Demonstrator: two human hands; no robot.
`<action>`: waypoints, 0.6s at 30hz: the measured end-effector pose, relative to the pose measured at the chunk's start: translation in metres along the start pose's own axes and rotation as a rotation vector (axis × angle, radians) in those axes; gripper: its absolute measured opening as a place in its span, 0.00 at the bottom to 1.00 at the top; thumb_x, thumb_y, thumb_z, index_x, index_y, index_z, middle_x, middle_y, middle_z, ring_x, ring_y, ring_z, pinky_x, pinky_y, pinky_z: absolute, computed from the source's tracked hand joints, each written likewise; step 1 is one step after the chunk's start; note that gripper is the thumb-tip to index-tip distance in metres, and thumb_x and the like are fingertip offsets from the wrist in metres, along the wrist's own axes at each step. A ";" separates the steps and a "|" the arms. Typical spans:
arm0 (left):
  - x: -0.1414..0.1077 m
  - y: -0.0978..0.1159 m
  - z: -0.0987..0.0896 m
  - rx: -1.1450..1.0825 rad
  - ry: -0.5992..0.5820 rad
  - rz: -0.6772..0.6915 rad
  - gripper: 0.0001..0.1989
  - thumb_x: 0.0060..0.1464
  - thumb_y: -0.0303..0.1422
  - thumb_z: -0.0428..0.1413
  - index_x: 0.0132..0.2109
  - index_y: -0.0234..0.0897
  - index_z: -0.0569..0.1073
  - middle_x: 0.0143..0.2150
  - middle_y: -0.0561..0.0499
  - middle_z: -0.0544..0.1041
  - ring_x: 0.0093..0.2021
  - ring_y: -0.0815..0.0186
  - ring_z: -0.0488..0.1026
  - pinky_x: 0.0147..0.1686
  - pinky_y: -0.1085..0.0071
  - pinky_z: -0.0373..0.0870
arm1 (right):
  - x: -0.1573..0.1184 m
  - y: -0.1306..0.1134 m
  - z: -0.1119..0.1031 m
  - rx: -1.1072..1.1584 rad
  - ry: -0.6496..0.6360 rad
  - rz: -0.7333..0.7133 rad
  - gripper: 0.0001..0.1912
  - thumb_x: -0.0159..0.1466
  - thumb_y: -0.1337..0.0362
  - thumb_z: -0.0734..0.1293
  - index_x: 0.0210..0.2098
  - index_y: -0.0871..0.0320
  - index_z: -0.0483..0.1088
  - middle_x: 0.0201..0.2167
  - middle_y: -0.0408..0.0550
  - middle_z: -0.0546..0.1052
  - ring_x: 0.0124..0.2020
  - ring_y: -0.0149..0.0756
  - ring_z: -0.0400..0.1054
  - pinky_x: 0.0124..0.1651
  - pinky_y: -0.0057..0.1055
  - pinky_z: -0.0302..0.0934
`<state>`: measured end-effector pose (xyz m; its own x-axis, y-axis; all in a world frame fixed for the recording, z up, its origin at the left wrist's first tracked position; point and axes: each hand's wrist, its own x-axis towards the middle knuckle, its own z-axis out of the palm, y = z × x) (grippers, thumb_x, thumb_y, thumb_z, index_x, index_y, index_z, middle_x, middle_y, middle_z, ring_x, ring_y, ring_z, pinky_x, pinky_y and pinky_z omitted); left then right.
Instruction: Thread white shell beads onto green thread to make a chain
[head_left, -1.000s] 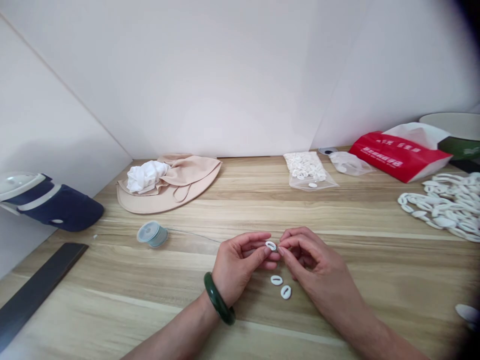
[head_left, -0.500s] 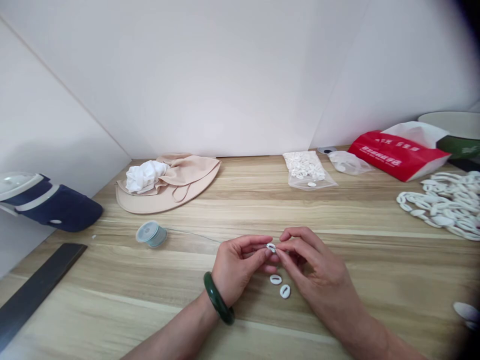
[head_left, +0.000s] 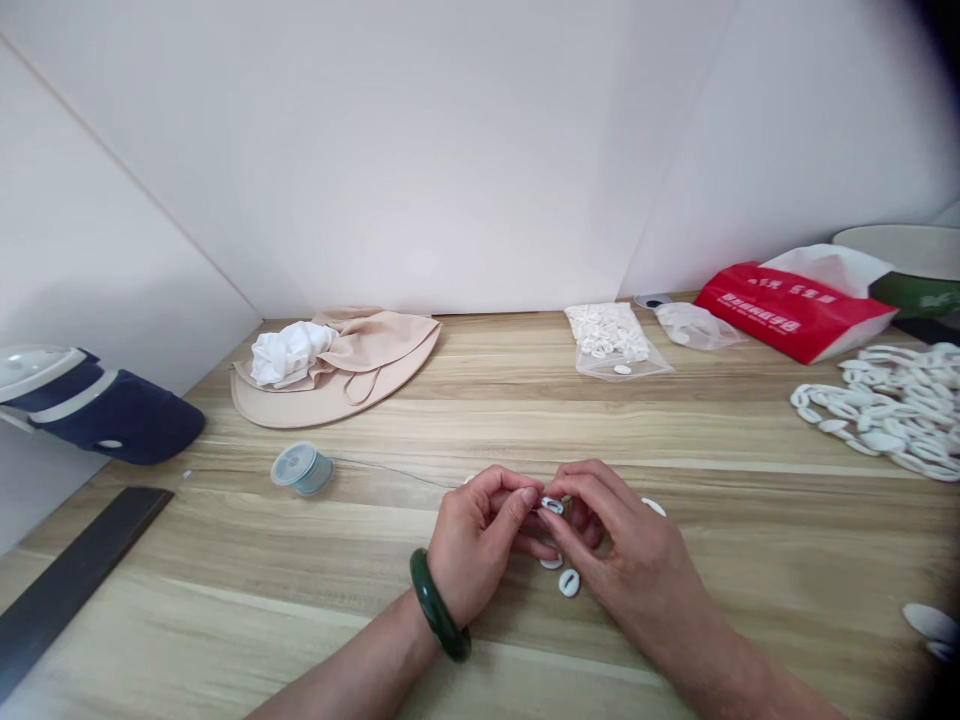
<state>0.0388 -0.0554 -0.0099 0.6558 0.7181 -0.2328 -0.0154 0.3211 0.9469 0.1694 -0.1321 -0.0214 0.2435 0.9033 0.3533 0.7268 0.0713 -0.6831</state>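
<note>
Between the fingertips of both hands is a small white shell [head_left: 552,506]. My right hand [head_left: 628,530] pinches it with thumb and forefinger. My left hand [head_left: 487,530], with a green bangle [head_left: 439,607] at its wrist, is closed at the shell's left side; its thumb and forefinger press together, and what they grip is too small to make out. From a spool [head_left: 302,469] a thin thread [head_left: 390,471] runs to my left hand. One loose shell [head_left: 569,583] lies below the hands, and another [head_left: 551,562] is partly covered by my left fingers. A white shell [head_left: 654,507] shows behind my right hand.
A beige hat [head_left: 382,355] with white cloth [head_left: 289,353] lies at the back left. A blue bottle [head_left: 135,415] and dark bar [head_left: 75,570] are at left. A bag of shells [head_left: 611,335], red tissue pack [head_left: 795,310] and strung shells [head_left: 892,410] are at right.
The held shell has shifted slightly right and down, and both hands have turned a little. My left fingers now partly cover one loose shell. A white shell has come into view behind my right hand.
</note>
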 end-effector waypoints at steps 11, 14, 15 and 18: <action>-0.003 0.011 -0.004 0.201 0.118 0.287 0.08 0.59 0.33 0.51 0.39 0.34 0.73 0.43 0.44 0.78 0.45 0.61 0.74 0.45 0.65 0.71 | 0.004 0.000 -0.002 0.070 -0.074 0.078 0.08 0.61 0.66 0.63 0.39 0.53 0.70 0.38 0.47 0.72 0.38 0.37 0.67 0.39 0.34 0.62; -0.006 0.014 -0.005 0.369 0.088 0.412 0.07 0.57 0.30 0.53 0.37 0.36 0.76 0.49 0.45 0.75 0.52 0.60 0.69 0.54 0.65 0.63 | 0.006 -0.005 -0.004 0.394 -0.117 0.232 0.09 0.62 0.61 0.62 0.40 0.54 0.71 0.36 0.47 0.73 0.31 0.33 0.68 0.33 0.31 0.64; -0.006 0.015 -0.006 0.415 0.084 0.443 0.07 0.56 0.29 0.54 0.37 0.37 0.77 0.50 0.46 0.74 0.54 0.60 0.67 0.55 0.65 0.61 | 0.007 -0.006 -0.004 0.523 -0.157 0.320 0.11 0.62 0.59 0.62 0.41 0.54 0.71 0.31 0.45 0.73 0.25 0.31 0.67 0.28 0.29 0.63; -0.005 0.015 -0.008 0.466 0.089 0.480 0.07 0.56 0.29 0.54 0.37 0.38 0.77 0.50 0.46 0.74 0.53 0.60 0.67 0.55 0.64 0.61 | 0.009 -0.010 -0.006 0.806 -0.272 0.549 0.16 0.60 0.54 0.63 0.42 0.57 0.70 0.18 0.38 0.69 0.15 0.26 0.61 0.20 0.26 0.59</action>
<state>0.0296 -0.0495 0.0041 0.5923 0.7692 0.2396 0.0508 -0.3325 0.9417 0.1684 -0.1273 -0.0079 0.1859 0.9557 -0.2283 -0.1160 -0.2094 -0.9709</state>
